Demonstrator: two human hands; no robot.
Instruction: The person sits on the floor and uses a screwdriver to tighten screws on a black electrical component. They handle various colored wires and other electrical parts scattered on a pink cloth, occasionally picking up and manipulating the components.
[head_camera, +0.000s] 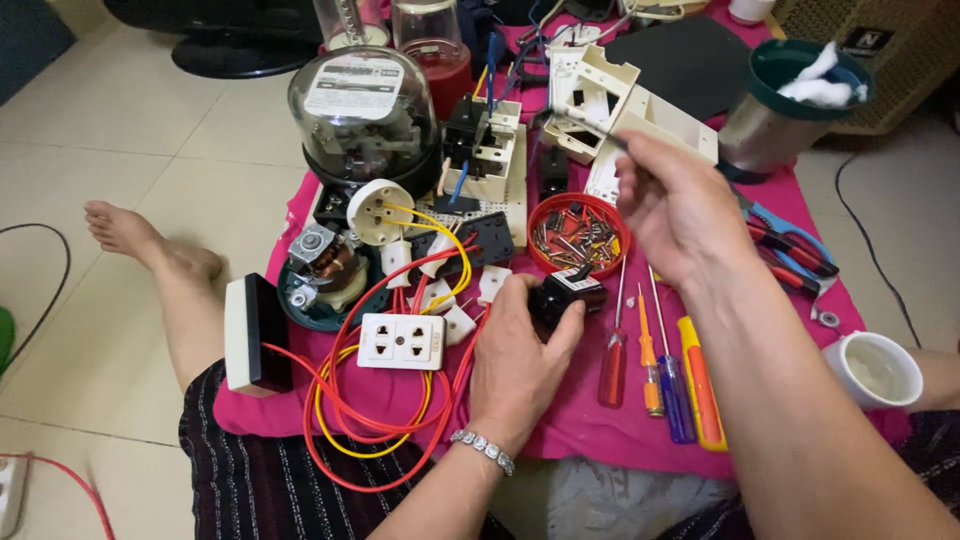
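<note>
Pink cloth (590, 420) covers the floor in front of us, crowded with electrical parts. Our left hand (520, 355) has its fingers closed around a small black plastic box-shaped component (568, 292), held just in front of a round red dish of screws (578, 233). Our right hand (680, 205) is raised above the dish, fingers pinched on a thin dark tool (590, 125) whose tip points up and left toward the cream plastic housings (620, 100); we cannot tell what kind of tool it is.

As for progress, the black component looks unopened or at least whole in our grip, and the tool is well apart from it, so no work on it shows yet. Four screwdrivers with red, orange and blue handles (660, 365) lie untouched beside our left hand. Near our left wrist sits a white double wall socket (401, 341) amid loops of red and yellow wire (350, 420). A glass-domed electricity meter (365, 115) stands at the back.
</note>
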